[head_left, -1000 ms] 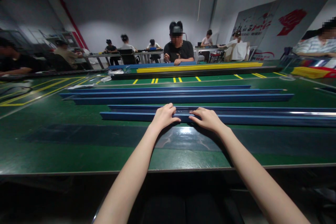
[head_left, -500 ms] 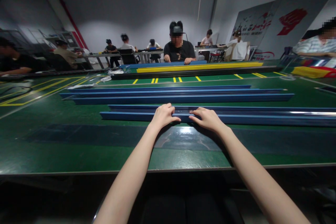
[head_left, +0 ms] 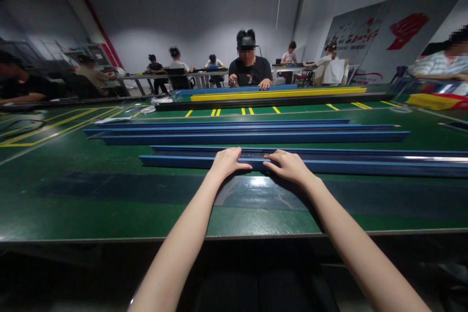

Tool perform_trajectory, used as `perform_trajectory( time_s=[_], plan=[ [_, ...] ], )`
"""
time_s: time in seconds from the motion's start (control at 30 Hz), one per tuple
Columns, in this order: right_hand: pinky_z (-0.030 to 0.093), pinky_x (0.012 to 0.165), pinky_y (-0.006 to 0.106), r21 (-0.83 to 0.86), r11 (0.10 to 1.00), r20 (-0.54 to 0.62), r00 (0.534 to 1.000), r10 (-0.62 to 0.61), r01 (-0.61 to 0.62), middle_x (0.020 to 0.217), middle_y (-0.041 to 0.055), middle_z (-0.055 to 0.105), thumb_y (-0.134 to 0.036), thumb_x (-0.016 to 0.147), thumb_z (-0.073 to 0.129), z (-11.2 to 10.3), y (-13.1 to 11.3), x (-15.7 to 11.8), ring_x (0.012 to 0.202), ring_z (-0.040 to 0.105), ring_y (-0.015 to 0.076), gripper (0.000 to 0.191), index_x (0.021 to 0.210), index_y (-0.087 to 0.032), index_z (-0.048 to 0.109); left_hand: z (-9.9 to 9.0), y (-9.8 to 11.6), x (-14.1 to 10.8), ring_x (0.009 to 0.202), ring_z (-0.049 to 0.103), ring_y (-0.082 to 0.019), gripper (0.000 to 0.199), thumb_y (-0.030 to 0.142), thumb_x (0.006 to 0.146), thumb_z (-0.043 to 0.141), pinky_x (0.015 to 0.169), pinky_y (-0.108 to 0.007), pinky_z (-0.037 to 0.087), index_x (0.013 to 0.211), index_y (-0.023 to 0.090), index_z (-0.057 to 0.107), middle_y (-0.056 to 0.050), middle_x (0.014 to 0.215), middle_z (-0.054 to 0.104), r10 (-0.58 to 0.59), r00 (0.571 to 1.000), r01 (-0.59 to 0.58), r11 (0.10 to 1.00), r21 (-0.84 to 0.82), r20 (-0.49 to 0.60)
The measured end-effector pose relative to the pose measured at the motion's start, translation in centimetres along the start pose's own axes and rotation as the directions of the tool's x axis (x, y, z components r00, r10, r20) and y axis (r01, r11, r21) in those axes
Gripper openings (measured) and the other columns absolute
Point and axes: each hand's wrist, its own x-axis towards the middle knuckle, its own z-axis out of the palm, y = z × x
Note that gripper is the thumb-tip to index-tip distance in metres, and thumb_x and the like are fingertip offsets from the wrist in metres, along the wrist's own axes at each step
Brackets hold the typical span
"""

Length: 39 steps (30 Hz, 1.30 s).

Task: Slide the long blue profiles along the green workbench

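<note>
A long blue U-shaped channel [head_left: 365, 167] lies crosswise on the green table, its open side up. My left hand [head_left: 227, 161] is closed over its near wall, the thumb along the outside and the fingers reaching inside. A short gap to the right, my right hand [head_left: 287, 164] grips the same wall, thumb in front and fingertips in the trough. Something shiny and clear shows inside the channel, brightest toward the right end. In front of the channel, a wide transparent strip [head_left: 139, 189] lies flat on the table under my wrists.
More blue channels [head_left: 252, 136] lie just beyond. Farther back are a black channel [head_left: 292, 100] and a yellow one [head_left: 278, 93]. Across the table sits a person in a black shirt [head_left: 252, 72], hands at another blue channel [head_left: 234, 90]. The table's near edge [head_left: 263, 237] runs below my forearms.
My left hand's fingers have shifted slightly down, toward me; my right hand is nearly still. The person opposite has raised one hand, and the far blue channel has slid a little right.
</note>
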Motion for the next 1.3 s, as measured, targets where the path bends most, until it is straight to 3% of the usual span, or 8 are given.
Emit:
perform_trajectory(
  time_s=[0.73,1.3],
  plan=[
    [0.040,0.073,0.024,-0.007,1.000,-0.029,0.999,-0.017,0.016,0.108,0.0064,0.063,-0.046,0.088,0.034,0.07,0.05,-0.08,0.099,0.057,0.0185,0.043,0.113,-0.023,0.061,-0.03,0.07,0.18,0.079,0.063,-0.024,0.046,0.063,0.068,0.057,0.062,-0.027,0.042,0.083,0.018,0.057,-0.007,0.082,0.066,-0.012,1.000,0.011,0.998,0.059,0.025],
    [0.040,0.073,0.024,0.006,1.000,-0.044,0.999,-0.026,0.027,0.108,0.0063,0.064,-0.046,0.088,0.035,0.37,0.33,0.05,0.100,0.057,0.0181,0.042,0.112,-0.023,0.061,0.21,-0.24,0.06,0.082,0.062,-0.020,0.043,0.060,0.075,0.052,0.062,-0.025,0.040,0.087,0.019,0.055,-0.004,0.088,0.066,0.077,0.997,-0.079,0.994,0.076,0.026]
  ],
)
